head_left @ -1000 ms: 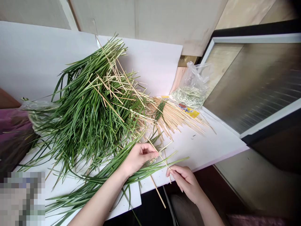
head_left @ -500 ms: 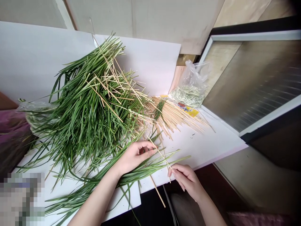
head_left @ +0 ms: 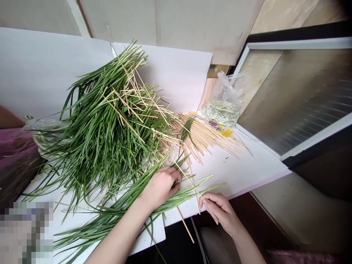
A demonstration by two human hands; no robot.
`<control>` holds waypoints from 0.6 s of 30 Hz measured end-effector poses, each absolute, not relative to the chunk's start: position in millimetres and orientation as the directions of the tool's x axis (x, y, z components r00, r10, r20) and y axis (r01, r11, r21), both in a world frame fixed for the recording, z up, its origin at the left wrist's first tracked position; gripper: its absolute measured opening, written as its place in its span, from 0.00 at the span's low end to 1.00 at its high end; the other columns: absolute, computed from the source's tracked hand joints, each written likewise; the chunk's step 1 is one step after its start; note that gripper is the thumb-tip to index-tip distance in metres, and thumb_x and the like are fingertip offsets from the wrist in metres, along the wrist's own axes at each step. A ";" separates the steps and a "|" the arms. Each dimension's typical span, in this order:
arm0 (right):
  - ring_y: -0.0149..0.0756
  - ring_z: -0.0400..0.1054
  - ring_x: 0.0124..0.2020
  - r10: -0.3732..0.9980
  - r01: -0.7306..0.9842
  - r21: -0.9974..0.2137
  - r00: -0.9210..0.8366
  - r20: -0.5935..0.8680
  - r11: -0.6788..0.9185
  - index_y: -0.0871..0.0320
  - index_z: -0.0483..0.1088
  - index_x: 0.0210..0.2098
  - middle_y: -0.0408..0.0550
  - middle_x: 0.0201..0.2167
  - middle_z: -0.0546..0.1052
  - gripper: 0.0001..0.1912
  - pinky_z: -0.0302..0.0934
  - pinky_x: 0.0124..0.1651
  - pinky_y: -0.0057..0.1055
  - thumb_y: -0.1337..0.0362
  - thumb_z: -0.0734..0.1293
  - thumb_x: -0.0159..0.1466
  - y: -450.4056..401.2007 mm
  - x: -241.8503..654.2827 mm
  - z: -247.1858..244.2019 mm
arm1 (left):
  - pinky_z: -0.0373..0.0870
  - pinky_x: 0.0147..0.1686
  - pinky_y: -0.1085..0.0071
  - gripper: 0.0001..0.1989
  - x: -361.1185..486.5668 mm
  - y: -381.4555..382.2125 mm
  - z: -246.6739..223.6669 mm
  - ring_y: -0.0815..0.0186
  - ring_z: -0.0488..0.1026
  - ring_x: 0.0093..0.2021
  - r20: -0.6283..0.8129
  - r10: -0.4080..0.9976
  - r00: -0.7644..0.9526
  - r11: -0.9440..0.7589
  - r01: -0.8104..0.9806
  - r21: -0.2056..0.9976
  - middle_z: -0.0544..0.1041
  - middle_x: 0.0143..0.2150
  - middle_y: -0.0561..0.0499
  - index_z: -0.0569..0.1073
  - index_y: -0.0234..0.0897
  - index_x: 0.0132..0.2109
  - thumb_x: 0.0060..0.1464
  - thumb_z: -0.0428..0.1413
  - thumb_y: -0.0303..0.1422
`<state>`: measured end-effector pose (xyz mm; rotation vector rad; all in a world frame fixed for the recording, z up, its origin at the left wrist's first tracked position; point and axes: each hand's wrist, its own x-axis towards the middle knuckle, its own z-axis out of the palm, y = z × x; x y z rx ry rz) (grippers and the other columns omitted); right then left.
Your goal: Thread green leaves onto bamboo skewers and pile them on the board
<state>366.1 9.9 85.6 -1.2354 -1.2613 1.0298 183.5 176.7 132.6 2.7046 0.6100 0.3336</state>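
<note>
Behind the left hand (head_left: pixel 162 184), heaped greens (head_left: pixel 101 128) crowd skewers (head_left: pixel 205 137).

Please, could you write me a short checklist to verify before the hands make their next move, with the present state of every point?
1. Right hand has hold of a thin stick: ok, fingers pinch its near end.
2. Left hand has a firm grip on the green stems: cannot tell, the curled fingers hide it.
3. Lower stick lies fully on the table: not ok, its end juts past the front edge.
4. More sticks are on the table: ok, fanned out beyond the hands.
5. Clear bag is apart from both hands: ok, it stands at the back.
</note>
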 end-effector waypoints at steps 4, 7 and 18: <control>0.26 0.46 0.13 0.993 0.094 -0.991 0.073 0.098 0.091 0.59 0.74 0.33 0.32 0.13 0.55 0.21 0.41 0.21 0.28 0.53 0.61 0.74 9.5 367.6 83.1 | 0.68 0.47 0.63 0.05 183.6 174.0 139.2 0.57 0.73 0.45 0.157 0.482 0.862 -0.845 0.410 0.343 0.78 0.39 0.48 0.75 0.38 0.39 0.56 0.56 0.25; 0.26 0.46 0.13 0.993 0.095 -0.992 0.074 0.091 0.084 0.59 0.74 0.33 0.32 0.12 0.54 0.22 0.41 0.21 0.28 0.51 0.61 0.75 9.5 368.7 81.6 | 0.68 0.46 0.63 0.07 183.2 173.6 141.9 0.57 0.73 0.44 0.153 0.508 0.848 -0.836 0.442 0.325 0.79 0.39 0.50 0.74 0.38 0.40 0.54 0.56 0.24; 0.26 0.46 0.13 0.994 0.092 -0.993 0.072 0.082 0.076 0.59 0.74 0.33 0.32 0.12 0.54 0.22 0.40 0.21 0.28 0.50 0.61 0.75 9.6 368.5 80.2 | 0.67 0.47 0.58 0.05 183.4 172.5 139.4 0.53 0.72 0.45 0.219 0.493 0.842 -0.863 0.442 0.242 0.77 0.39 0.46 0.74 0.37 0.38 0.52 0.58 0.27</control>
